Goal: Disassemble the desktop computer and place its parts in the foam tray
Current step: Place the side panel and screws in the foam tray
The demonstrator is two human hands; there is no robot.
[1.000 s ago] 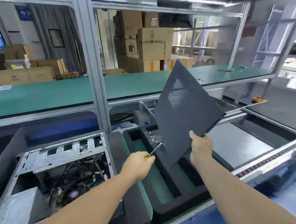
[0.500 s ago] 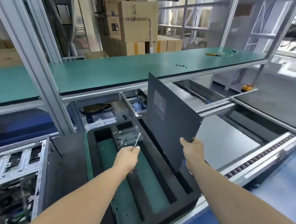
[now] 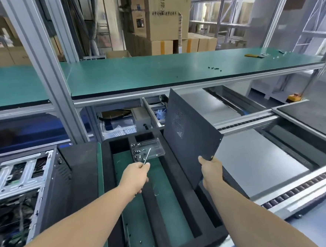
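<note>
The right hand is gripping the black side panel by its lower edge, now tilting it nearly upright over the right slots of the foam tray, lower than a second ago. The left hand is clenching a screwdriver above the clear screw box. The opened computer case is sitting toward the tabletop's left edge. Slotting the panel in looks imminent.

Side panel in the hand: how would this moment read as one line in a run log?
step: panel to tray | right hand: holds side panel tilted over foam tray | left hand: holds screwdriver | computer case: open, left of tray
</note>
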